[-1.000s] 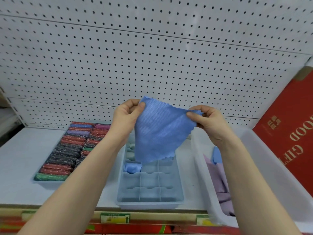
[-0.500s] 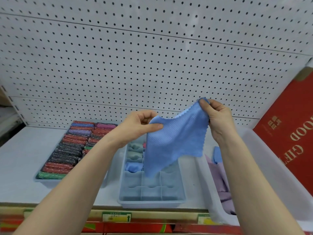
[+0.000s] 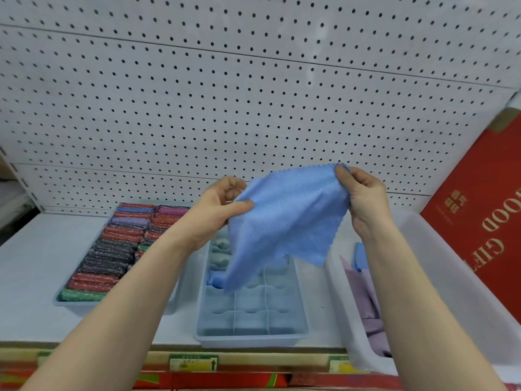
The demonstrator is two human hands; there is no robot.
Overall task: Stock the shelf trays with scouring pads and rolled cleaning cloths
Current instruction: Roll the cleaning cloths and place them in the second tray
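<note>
I pinch the blue cloth (image 3: 284, 218) at two corners, left hand (image 3: 217, 213) and right hand (image 3: 363, 198), keeping it taut so it rolls tightly for the divided tray (image 3: 251, 331)

A white pegboard wall (image 3: 253, 108) fills the upper half of the view, its panels dotted with rows of small dark holes and joined by thin horizontal seams. Below it runs a pale white shelf (image 3: 33, 272), lit evenly and without hard shadows. Along the shelf's front edge sits a yellowish price rail (image 3: 253, 359) carrying small green and yellow labels. At the shelf's right end a red cardboard box (image 3: 479, 221) with gold lettering leans against the wall.
</note>
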